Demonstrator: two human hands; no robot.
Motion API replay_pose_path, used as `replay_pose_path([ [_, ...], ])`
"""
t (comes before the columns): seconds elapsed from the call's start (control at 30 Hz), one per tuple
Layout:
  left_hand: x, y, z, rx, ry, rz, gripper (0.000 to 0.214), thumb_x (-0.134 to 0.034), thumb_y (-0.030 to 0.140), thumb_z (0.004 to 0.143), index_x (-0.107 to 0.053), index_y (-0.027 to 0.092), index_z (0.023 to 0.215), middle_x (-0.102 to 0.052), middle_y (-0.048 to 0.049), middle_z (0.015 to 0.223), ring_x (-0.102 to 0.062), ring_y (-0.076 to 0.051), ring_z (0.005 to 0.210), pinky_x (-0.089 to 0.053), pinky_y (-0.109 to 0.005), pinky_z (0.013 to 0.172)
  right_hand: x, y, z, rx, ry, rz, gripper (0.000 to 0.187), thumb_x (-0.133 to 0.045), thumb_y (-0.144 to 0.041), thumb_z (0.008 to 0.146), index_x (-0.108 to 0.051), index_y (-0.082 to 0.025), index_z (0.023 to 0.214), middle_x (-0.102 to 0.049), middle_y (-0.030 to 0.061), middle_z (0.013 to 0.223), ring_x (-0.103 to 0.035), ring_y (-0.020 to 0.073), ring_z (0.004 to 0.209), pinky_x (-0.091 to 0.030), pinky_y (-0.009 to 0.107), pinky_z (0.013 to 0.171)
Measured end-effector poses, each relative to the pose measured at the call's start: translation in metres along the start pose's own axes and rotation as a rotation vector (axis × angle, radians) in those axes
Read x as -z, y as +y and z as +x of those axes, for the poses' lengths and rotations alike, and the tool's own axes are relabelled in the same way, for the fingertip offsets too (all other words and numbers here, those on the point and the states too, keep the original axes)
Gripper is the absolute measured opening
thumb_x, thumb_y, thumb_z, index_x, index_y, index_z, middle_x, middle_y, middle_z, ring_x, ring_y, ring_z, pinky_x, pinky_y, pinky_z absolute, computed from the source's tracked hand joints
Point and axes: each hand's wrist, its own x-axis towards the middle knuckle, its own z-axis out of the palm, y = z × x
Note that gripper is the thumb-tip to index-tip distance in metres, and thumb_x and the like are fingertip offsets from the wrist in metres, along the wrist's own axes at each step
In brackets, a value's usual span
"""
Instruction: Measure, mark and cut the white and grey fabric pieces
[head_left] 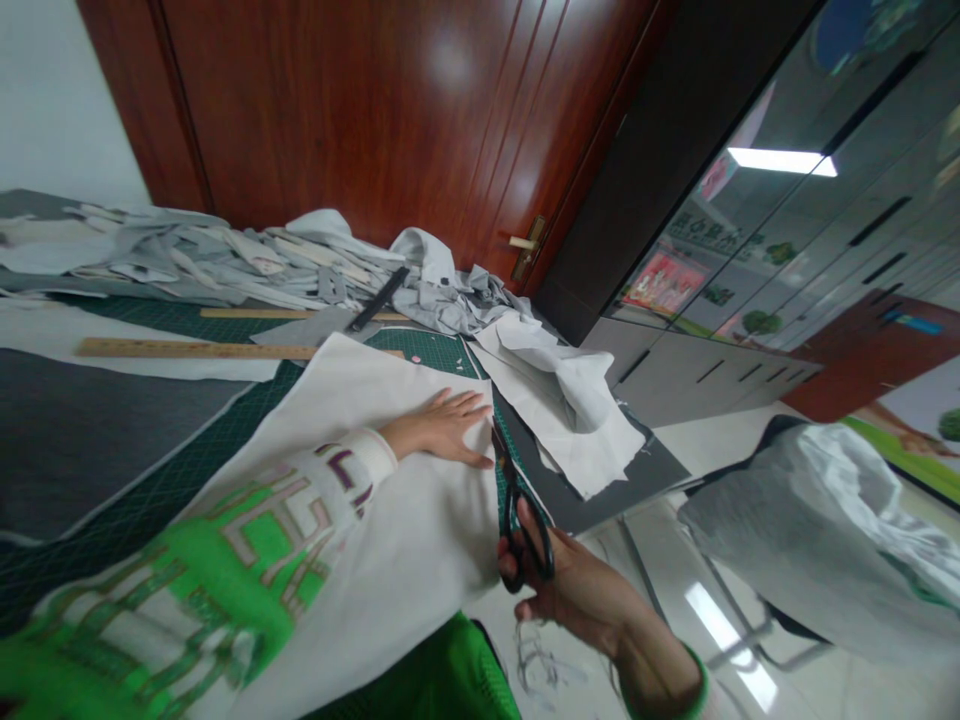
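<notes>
A large white sheet of fabric lies over the near part of the table and hangs past its front edge. My left hand rests flat on it near the far right corner, fingers spread. In my right hand is a pair of black-handled scissors, with fingers through the loops. The blades point away from me along the fabric's right edge, close to my left fingertips. Whether the blades touch the fabric I cannot tell.
Green cutting mats cover the table. Wooden rulers, a black bar and heaped grey and white scraps lie beyond. Loose white pieces sit at the right. A stuffed white bag stands right; a wooden door is behind.
</notes>
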Motion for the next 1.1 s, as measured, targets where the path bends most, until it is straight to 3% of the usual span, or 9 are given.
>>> replay_pose_path([
  [0.43, 0.0, 0.003, 0.001, 0.018, 0.003, 0.005, 0.117, -0.041, 0.084, 0.078, -0.012, 0.006, 0.159, -0.008, -0.0188, 0.166, -0.004, -0.033, 0.154, -0.001, -0.052, 0.122, 0.0, -0.003, 0.004, 0.008, 0.01, -0.011, 0.077, -0.084, -0.077, 0.037, -0.06, -0.017, 0.078, -0.057, -0.0025, 0.069, -0.048, 0.0106, 0.067, -0.043, 0.022, 0.048],
  [0.6, -0.002, 0.0, 0.002, 0.018, 0.007, 0.002, 0.117, -0.042, 0.086, 0.076, -0.012, 0.01, 0.16, -0.009, -0.0175, 0.166, -0.004, -0.033, 0.154, -0.002, -0.052, 0.122, 0.002, -0.006, 0.003, 0.018, -0.002, -0.012, 0.074, -0.083, -0.078, 0.041, -0.06, -0.017, 0.077, -0.057, -0.0033, 0.066, -0.047, 0.0104, 0.066, -0.042, 0.021, 0.048],
  [0.93, -0.002, 0.0, 0.002, 0.008, 0.011, 0.004, 0.114, -0.041, 0.083, 0.078, -0.012, 0.008, 0.159, -0.01, -0.0193, 0.166, -0.004, -0.033, 0.154, -0.001, -0.053, 0.121, -0.001, -0.015, 0.005, 0.001, 0.02, 0.066, 0.077, -0.089, -0.071, 0.029, -0.06, -0.016, 0.076, -0.06, -0.0038, 0.065, -0.049, 0.0097, 0.064, -0.041, 0.02, 0.046],
  [1.1, -0.001, 0.0, 0.001, 0.003, 0.01, 0.0, 0.114, -0.04, 0.083, 0.078, -0.012, 0.008, 0.159, -0.01, -0.0188, 0.166, -0.004, -0.033, 0.154, -0.002, -0.054, 0.121, 0.002, -0.012, 0.013, 0.023, -0.017, 0.078, 0.066, -0.087, -0.069, 0.046, -0.06, -0.016, 0.074, -0.059, -0.0041, 0.062, -0.048, 0.0088, 0.061, -0.04, 0.021, 0.047],
])
